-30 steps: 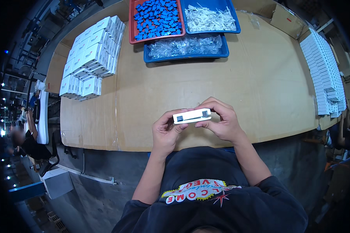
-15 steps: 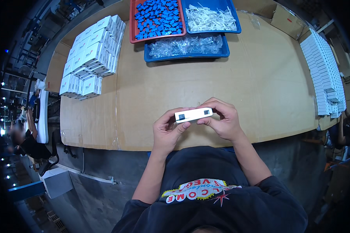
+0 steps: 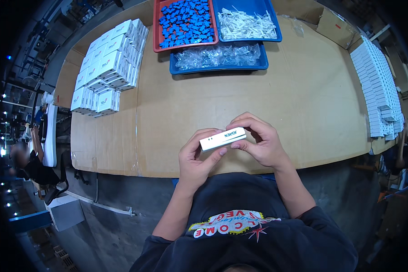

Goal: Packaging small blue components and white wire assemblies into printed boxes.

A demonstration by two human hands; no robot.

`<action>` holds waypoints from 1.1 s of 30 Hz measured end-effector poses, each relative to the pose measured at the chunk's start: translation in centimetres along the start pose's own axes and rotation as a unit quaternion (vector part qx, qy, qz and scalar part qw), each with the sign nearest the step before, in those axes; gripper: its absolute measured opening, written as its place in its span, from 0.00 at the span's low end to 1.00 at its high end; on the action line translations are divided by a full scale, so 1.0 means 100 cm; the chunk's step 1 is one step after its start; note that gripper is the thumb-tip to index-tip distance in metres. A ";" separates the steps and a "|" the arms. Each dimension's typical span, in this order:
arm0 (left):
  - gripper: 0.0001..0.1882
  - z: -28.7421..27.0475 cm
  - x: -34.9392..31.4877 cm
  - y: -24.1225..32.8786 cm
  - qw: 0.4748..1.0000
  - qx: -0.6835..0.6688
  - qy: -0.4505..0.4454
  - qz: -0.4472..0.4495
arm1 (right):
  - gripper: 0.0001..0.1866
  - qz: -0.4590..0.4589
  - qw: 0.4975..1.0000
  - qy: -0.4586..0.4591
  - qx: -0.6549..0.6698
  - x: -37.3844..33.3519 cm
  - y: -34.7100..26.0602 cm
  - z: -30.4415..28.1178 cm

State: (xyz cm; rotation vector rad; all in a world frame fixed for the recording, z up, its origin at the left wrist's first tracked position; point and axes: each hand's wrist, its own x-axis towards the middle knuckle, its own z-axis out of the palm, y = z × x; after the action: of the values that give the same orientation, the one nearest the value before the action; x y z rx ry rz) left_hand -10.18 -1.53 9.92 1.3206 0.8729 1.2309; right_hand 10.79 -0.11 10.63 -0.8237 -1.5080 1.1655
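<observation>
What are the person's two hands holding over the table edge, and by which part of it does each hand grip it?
A small white box. The left hand grips its left end, the right hand its right end, fingers over the top edge.

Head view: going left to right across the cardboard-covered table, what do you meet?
Stacked white boxes → red tray of blue parts → left hand → small white box held in both hands → right hand → rows of white boxes at the right edge.

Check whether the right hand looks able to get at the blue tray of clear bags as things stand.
Probably yes, once freed: the right hand and left hand both hold the small white box, but only bare cardboard tabletop lies between it and the blue tray.
</observation>
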 end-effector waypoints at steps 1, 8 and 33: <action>0.17 0.001 -0.001 0.002 1.000 0.012 0.006 -0.005 | 0.18 0.002 1.000 0.003 0.016 0.000 0.000 -0.001; 0.16 0.000 -0.004 -0.015 0.995 -0.002 0.013 -0.096 | 0.14 0.019 0.999 0.022 -0.046 -0.006 0.015 -0.001; 0.29 -0.020 0.016 -0.023 0.838 -0.442 0.049 -0.316 | 0.24 -0.016 0.985 -0.005 -0.172 0.005 0.011 -0.017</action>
State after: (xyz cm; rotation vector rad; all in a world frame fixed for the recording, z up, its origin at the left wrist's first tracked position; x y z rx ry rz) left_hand -11.49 0.82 7.78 0.1818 0.5922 0.9571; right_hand 12.20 1.10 9.73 -1.0193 -1.7528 0.8970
